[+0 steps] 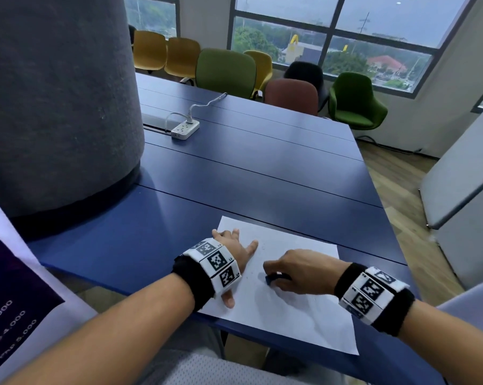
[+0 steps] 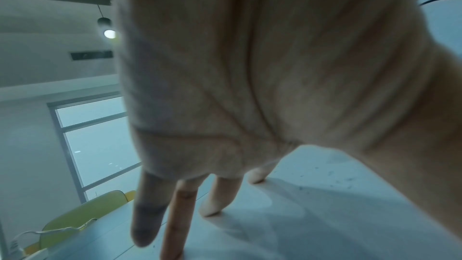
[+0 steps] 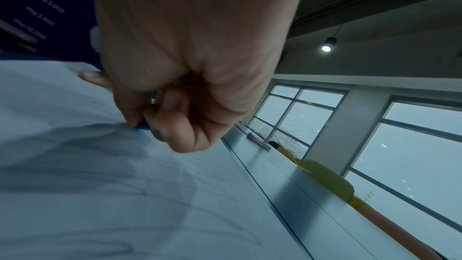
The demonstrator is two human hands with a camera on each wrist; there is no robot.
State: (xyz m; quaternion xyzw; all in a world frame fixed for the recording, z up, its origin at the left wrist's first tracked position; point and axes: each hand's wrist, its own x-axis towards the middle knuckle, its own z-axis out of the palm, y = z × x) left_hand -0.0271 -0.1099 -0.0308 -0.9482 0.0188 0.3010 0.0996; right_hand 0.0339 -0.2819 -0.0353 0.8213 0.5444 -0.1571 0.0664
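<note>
left hand [image 1: 234, 245]: fingers spread, flat on paper [image 1: 304, 315] | right hand [image 1: 301, 270]: fingers pinch small dark block [image 1: 271, 279]

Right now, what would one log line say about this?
left hand: flat, pressing sheet of paper | right hand: pinching dark blue eraser against the sheet | surface: blue table

A dark block [image 1: 270, 279] rests on flat white paper [image 1: 304, 315].
</note>
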